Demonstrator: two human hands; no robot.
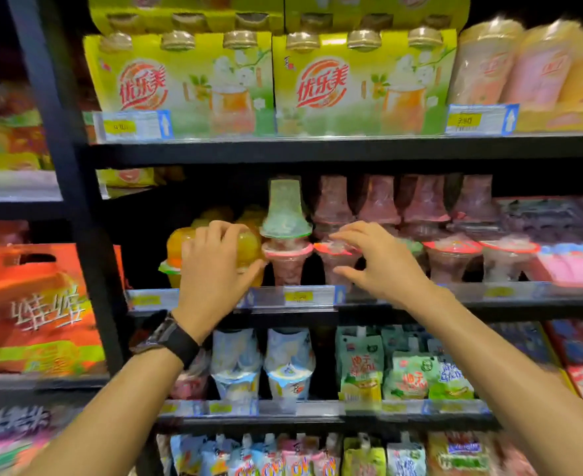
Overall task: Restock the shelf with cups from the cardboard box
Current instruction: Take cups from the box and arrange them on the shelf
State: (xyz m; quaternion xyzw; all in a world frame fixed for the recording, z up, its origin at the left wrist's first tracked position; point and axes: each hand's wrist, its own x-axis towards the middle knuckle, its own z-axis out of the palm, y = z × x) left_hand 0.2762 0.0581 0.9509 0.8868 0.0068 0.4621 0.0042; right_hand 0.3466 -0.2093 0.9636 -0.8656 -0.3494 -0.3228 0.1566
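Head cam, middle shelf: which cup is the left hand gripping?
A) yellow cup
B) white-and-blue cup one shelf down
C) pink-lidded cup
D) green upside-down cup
A: the left hand has its fingers on top of and its thumb round the yellow cup at the left end of the row, while the right hand hangs open by a pink-lidded cup.

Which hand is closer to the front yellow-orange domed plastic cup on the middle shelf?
Left. The left hand wraps over the yellow-orange domed plastic cup; the right hand is farther right, at a red-lidded clear cup.
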